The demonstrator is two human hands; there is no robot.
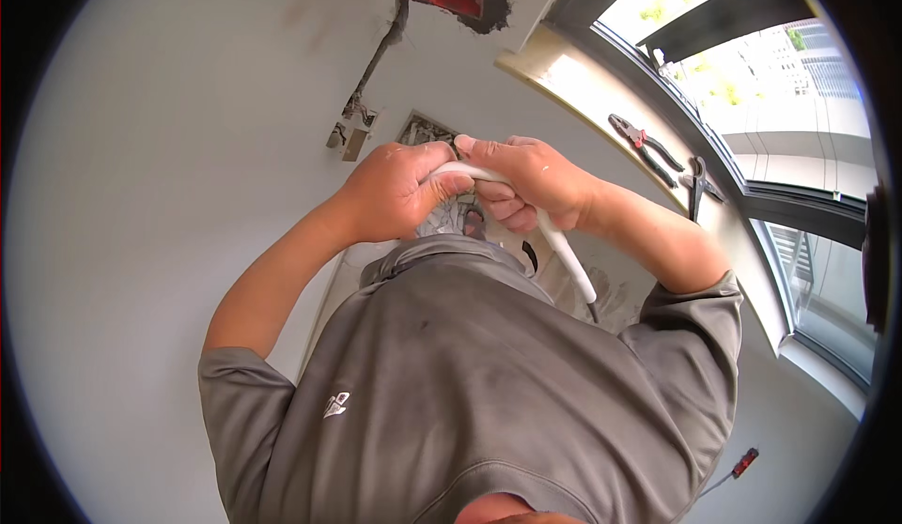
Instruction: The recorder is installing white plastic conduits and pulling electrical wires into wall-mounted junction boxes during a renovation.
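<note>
- In the head view, pinches the white tube (568, 261) between thumb and curled fingers of the left hand (399, 188), at the upper, bent stretch.
- Wraps the right hand (534, 178) around the same tube just beside, thumb pointing toward the left hand. Cannot tell the force of either squeeze.
- Holds the tube in front of the grey shirt (489, 374), curving from the left hand through the right, then slanting down to the person's right with the lower end free in the air.
- Shows a dark strand (594, 314) at that lower end (too small to identify). Hides the other end behind the left fingers.
- Looks light, probably hollow plastic: juts out past the right hand without visible sag.
- Seems semi-stiff and springy rather than soft; curves between the hands with no visible kink. Likely pushes back against bending.
- Appears smooth, so perhaps a little slippery.
- Best to grasp on both sides of the bend, with a full wrap on the straighter length. Avoid crushing the curve itself, for risk of a crease.
- Note, on the pale window sill (568, 73), pliers (637, 138) and a second hand tool (697, 187), well apart from both hands.
</note>
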